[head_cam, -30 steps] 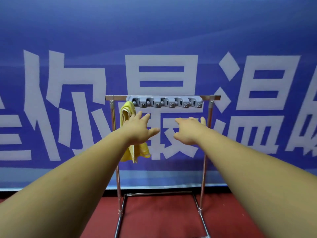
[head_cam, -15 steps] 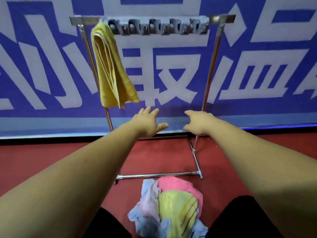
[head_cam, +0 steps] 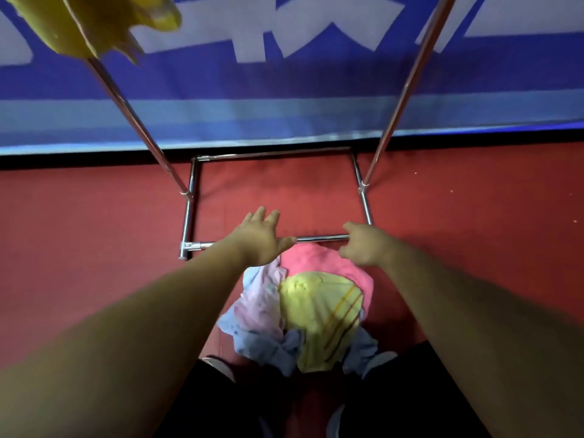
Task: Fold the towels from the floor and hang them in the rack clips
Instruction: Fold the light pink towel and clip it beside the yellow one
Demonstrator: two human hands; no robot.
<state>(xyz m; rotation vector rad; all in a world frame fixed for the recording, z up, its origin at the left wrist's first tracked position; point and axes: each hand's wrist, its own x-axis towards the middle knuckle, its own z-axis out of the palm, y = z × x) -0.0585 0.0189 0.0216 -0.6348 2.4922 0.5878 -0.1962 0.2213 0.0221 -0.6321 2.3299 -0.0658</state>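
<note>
I see L hand (head_cam: 259, 238) spread, R hand (head_cam: 363, 245) loosely curled, both empty + apart over towel pile (head_cam: 319, 311) by rack front bar (head_cam: 319, 238), prob lining up next grab

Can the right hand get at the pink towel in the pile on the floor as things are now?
Probably yes. The right hand is empty and appears right over the far edge of the pink towel, with nothing between them. The yellow striped towel covers only the pink one's near part.
</note>
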